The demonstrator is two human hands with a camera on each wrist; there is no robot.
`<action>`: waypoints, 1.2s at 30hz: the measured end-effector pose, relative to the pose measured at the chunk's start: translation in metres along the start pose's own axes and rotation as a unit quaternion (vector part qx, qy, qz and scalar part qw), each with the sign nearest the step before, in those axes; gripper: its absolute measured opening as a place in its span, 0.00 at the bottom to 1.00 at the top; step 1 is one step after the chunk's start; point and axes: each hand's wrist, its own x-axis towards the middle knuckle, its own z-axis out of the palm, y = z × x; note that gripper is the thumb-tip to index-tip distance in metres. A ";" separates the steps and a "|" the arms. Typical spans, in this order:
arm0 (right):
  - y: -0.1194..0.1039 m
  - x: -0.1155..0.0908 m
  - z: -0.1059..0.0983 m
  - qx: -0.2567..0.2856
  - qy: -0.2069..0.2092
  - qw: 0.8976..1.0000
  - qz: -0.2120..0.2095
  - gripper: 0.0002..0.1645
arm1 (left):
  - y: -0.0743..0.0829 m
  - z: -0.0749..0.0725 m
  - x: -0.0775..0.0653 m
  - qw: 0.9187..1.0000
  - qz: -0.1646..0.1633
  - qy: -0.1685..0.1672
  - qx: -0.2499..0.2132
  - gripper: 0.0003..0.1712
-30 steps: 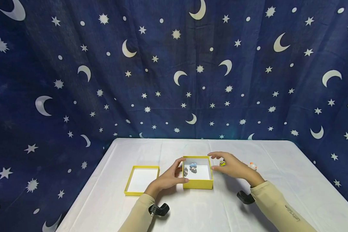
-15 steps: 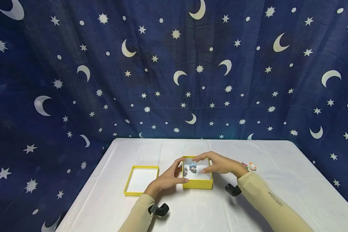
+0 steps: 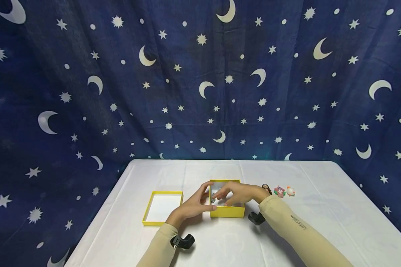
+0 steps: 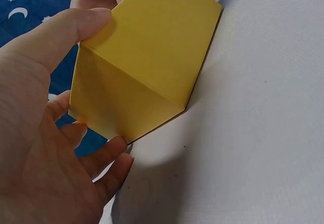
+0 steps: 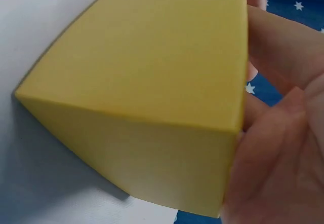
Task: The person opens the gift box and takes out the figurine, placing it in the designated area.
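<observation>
My left hand (image 3: 195,203) grips the left side of a small open yellow box (image 3: 228,212); in the left wrist view its thumb (image 4: 76,29) lies along a top edge and the fingertips (image 4: 114,150) press a side wall. My right hand (image 3: 242,193) reaches over the right wall into the box, thumb and fingers apart, with nothing seen between them. A small grey figure (image 3: 213,198) shows by the left inner wall, near the right fingertips. The other trinkets inside are mostly hidden under this hand. In the right wrist view, the box wall (image 5: 142,62) hides the fingertips.
A shallow yellow-rimmed lid (image 3: 162,223) with a white inside lies left of the box. Right of the box stand a brown-haired figurine (image 3: 266,188), a pink and green figurine (image 3: 279,191) and a white round toy (image 3: 290,191). A white cloth covers the table (image 3: 227,244).
My right hand has moved left, from beside the box's right wall to inside it, covering most of the trinkets. Figurines on the right have come into view. The left hand keeps its grip.
</observation>
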 end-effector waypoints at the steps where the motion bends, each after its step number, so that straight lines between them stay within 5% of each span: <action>1: -0.001 0.001 0.000 -0.001 -0.008 1.000 0.010 0.29 | 0.000 0.000 0.000 1.000 0.001 -0.001 -0.001 0.51; 12: -0.009 0.016 -0.002 -0.028 -0.075 0.994 0.075 0.29 | -0.002 0.000 0.002 1.000 0.007 -0.006 -0.013 0.50; 26: -0.007 0.024 0.002 -0.041 -0.091 0.987 0.125 0.26 | -0.004 0.000 0.003 1.000 0.004 -0.002 -0.009 0.50; 36: -0.006 0.028 0.009 -0.071 -0.079 0.986 0.125 0.25 | -0.001 -0.001 0.001 1.000 -0.003 -0.001 -0.010 0.50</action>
